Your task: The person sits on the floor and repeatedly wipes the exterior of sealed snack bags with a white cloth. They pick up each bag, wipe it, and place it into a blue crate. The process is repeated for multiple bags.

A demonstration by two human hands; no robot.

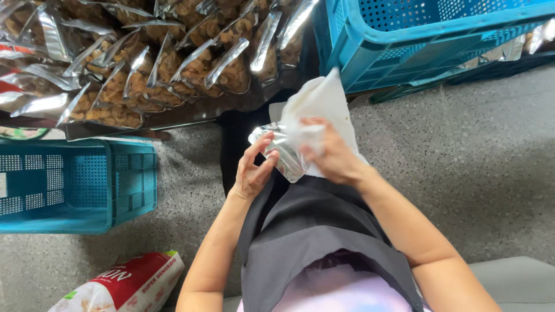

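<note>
Silver pouch (278,151) in left hand (252,173), right hand (329,156) wiping with white cloth (321,107)

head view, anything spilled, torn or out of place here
Nothing stands out. The left hand and right hand hold a clear pouch and a white cloth; the filled snack bags look intact.

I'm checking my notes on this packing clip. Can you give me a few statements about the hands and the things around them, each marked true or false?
1. The left hand touches a clear silvery pouch. True.
2. The right hand presses a white cloth against the pouch. True.
3. The crate on the left side is red. False: it is blue.
4. The filled snack bags lie inside that crate. False: they lie in rows beyond it.
5. A red and white sack lies on the floor. True.
</note>
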